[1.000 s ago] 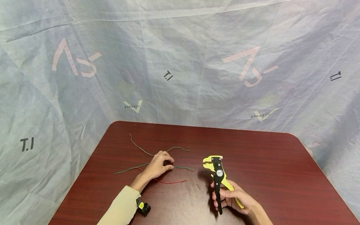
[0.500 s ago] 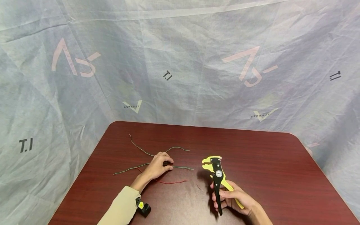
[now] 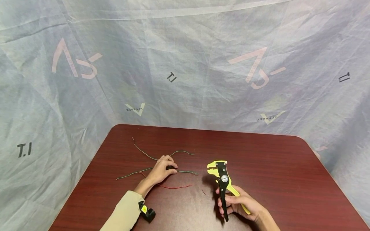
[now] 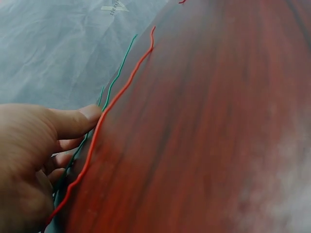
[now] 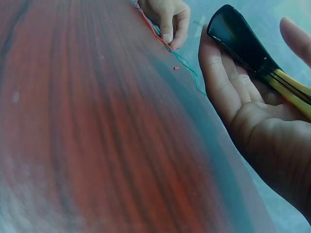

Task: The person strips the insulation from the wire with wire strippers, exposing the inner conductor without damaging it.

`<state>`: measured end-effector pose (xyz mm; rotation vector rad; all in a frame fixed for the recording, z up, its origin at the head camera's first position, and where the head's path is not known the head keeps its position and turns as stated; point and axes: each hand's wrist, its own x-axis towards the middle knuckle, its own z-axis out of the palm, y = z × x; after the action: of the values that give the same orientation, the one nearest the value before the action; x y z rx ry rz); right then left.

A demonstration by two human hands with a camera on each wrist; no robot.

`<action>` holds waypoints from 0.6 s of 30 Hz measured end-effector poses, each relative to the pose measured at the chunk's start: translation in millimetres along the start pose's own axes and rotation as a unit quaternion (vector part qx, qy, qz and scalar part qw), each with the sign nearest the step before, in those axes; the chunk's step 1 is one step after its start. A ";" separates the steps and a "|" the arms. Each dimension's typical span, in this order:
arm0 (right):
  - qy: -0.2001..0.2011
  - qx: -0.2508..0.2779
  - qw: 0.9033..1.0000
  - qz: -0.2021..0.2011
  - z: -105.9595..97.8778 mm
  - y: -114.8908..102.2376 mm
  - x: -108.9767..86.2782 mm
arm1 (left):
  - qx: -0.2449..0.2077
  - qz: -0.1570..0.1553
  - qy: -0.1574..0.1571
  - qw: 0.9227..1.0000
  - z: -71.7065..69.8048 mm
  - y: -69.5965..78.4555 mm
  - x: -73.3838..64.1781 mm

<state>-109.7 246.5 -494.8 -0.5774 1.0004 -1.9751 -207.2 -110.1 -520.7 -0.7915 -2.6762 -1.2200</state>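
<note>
Where the left hand (image 3: 160, 169) lies: on the nine-o'clock side of the worktop (image 3: 274, 170), as the head view sees it with twelve on the far side; thumb and fingers are curled round the nearer green wire (image 3: 188, 172).
Nearer green wire: passes through that grasp, its loose ends out at nine and three o'clock from the left hand.
Farther green wire: its middle is hidden by the knuckles; one end of the farther green wire (image 3: 144, 153) shows between ten and eleven, the other at two.
Red wire: in the left wrist view the red wire (image 4: 101, 119) runs just beside the thumb tip; in the head view its end lies at four o'clock from the hand.
Right hand: the right hand (image 3: 241, 203) grasps the wire stripper (image 3: 224, 178) by its handles, thumb over the yellow one, fingertips behind the black one.
Wire stripper: raised above the worktop between three and four o'clock from the left hand, well apart from it; head toward twelve, black handle toward six, jaws parted and facing nine.
Red scrap: the short red wire piece (image 3: 203, 192) lies at seven o'clock from the tool's head.
Backdrop: grey printed fabric (image 3: 185, 48) hangs behind, at twelve.
</note>
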 end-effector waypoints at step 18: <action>0.005 -0.007 1.000 0.004 -0.3 0.7 0.9 | 0.010 0.027 0.047 0.998 5.8 -5.6 0.8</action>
<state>-110.1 245.6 -495.6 -0.5704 1.0225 -1.9673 -210.0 -108.6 -528.1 -0.7777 -2.5711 -1.1842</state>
